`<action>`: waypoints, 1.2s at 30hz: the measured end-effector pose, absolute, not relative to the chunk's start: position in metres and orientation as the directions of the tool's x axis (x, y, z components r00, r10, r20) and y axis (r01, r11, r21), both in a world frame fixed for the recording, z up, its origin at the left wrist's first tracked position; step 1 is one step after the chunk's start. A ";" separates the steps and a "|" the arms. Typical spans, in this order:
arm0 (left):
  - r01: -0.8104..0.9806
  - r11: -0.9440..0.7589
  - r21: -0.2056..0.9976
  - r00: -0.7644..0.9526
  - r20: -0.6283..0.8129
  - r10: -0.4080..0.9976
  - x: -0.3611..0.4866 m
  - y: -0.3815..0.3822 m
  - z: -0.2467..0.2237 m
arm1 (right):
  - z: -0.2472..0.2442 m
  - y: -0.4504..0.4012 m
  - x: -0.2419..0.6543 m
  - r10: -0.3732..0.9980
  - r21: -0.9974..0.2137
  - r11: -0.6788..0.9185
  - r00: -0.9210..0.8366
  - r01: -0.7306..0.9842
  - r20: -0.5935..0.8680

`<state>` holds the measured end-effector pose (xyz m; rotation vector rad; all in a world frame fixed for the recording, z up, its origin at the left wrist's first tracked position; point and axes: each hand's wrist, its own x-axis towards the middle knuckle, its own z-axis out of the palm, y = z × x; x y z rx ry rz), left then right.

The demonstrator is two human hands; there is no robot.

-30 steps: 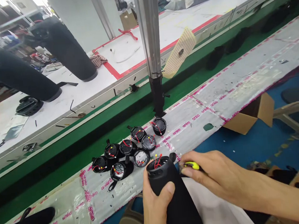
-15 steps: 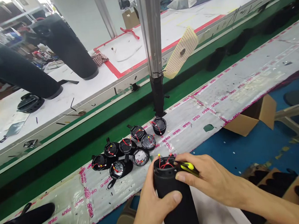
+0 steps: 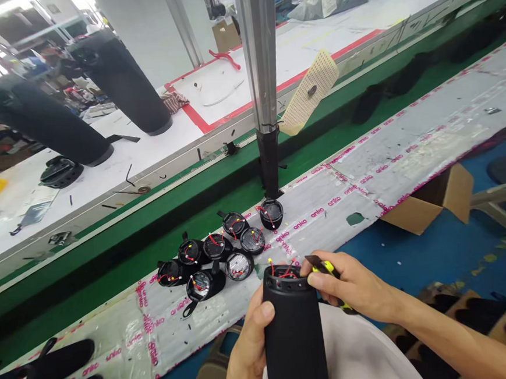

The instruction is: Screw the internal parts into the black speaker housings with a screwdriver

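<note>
My left hand (image 3: 252, 335) is wrapped round a black cylindrical speaker body (image 3: 295, 338), thumb on its front. The body stands nearly upright before my lap, its open rim facing up. Thin red wires (image 3: 281, 271) with small yellow and red connectors come out of the opening. At the right side of the rim, my right hand (image 3: 352, 284) has its thumb and index fingertips against the edge. It also grips a black-and-yellow hand tool (image 3: 329, 268), whose dark tip points up and left. The tool's exact kind is not clear.
Several similar black housings (image 3: 216, 248) with wires stand on the plastic-covered belt (image 3: 321, 225). More black bodies (image 3: 60, 362) lie at lower left. A metal post (image 3: 262, 66) rises beyond the belt. Two tall black cylinders (image 3: 124, 86) stand on the white bench. A cardboard box (image 3: 421, 211) is at right.
My left thumb has shifted left across the speaker body. The body now stands straighter, and my right hand has turned the tool so its tip points more upward.
</note>
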<state>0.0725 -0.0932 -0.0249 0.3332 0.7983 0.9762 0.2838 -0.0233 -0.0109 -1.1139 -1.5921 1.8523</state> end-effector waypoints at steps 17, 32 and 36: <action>-0.205 0.366 0.908 0.051 -0.364 0.930 0.065 -0.092 0.015 | 0.031 -0.036 0.278 0.547 -0.226 0.830 -0.825 0.511 0.142; -0.024 0.398 0.917 -0.017 -0.398 0.917 0.067 -0.094 0.018 | 0.038 -0.026 0.279 0.424 -0.079 0.902 -0.905 0.424 -0.023; 0.074 0.426 0.902 -0.087 -0.420 0.903 0.071 -0.094 0.023 | 0.039 -0.026 0.279 0.417 -0.065 0.907 -0.909 0.417 -0.008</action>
